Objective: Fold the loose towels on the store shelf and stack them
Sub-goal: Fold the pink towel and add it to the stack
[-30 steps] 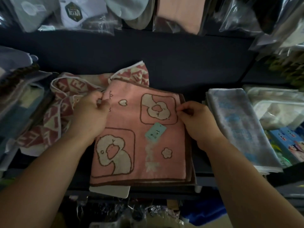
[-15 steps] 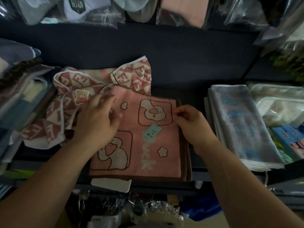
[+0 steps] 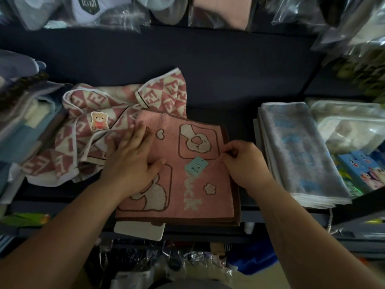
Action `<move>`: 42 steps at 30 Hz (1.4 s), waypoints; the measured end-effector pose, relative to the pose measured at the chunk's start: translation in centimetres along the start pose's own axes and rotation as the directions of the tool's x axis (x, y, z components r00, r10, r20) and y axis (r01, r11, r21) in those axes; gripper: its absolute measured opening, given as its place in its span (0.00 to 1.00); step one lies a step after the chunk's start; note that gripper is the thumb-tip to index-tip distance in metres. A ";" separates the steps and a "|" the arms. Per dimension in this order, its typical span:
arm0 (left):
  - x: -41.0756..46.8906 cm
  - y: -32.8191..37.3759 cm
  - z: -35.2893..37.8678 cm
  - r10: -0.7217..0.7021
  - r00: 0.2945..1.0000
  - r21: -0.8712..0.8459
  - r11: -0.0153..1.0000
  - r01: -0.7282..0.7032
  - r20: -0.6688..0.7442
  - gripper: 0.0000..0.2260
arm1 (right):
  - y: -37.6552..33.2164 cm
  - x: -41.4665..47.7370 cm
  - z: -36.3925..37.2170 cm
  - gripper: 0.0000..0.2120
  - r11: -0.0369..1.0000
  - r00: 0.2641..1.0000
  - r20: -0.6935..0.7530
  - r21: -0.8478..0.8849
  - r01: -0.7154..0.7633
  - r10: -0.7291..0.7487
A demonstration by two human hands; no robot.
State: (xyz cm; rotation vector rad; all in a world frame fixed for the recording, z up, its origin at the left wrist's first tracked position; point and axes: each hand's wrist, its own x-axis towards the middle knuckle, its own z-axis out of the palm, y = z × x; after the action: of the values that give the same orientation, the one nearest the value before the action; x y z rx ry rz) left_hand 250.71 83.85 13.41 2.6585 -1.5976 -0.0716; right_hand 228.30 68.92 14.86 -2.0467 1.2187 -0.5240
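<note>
Pink towel point(image 3: 187, 174), brown-bordered, with cream cartoon figures in brown-outlined squares, lies folded flat at mid-shelf point(image 3: 229, 80), its near edge at the shelf front. Left grip point(image 3: 133, 161): fingers straight and spread, palm down, pressing on the left half of the pink towel; fingertips reach toward its far-left corner. Right grip point(image 3: 243, 163): fingers curled, pinching the towel's right edge about halfway along. A teal tag point(image 3: 196, 166) rests on the pink towel just left of the right grip. The left grip and forearm cover most of the nearer cartoon square; only its lower right part shows. A loose red-and-cream patterned towel point(image 3: 87, 130) lies crumpled left of and behind the pink towel, touching it; the pink towel's far-left corner overlaps it. A bear sticker point(image 3: 99, 120) sits on the patterned towel. A white card point(image 3: 141, 230) sticks out from under the pink towel at the shelf front. To the right, apart from the pink towel, is a folded grey-blue towel stack point(image 3: 298, 155); beyond it are plastic-wrapped packs point(image 3: 350, 130) and blue printed boxes point(image 3: 358, 170). At far left, folded blue and cream textiles point(image 3: 20, 126) sit beside the patterned towel. Bagged goods point(image 3: 218, 11) hang along the top edge, above the shelf back.
</note>
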 end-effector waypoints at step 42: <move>-2.8 0.7 -5.7 -0.138 0.984 -0.961 0.239 0.141 0.110 0.15 | -2.9 -0.9 4.6 0.31 0.773 0.862 0.480 -0.480 0.414 -0.164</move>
State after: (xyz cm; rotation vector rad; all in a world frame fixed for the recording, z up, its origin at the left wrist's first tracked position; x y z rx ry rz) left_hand 249.09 86.07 19.21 1.6860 -0.7509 -0.7977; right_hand 232.57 72.25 13.89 -2.7088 0.8463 0.1898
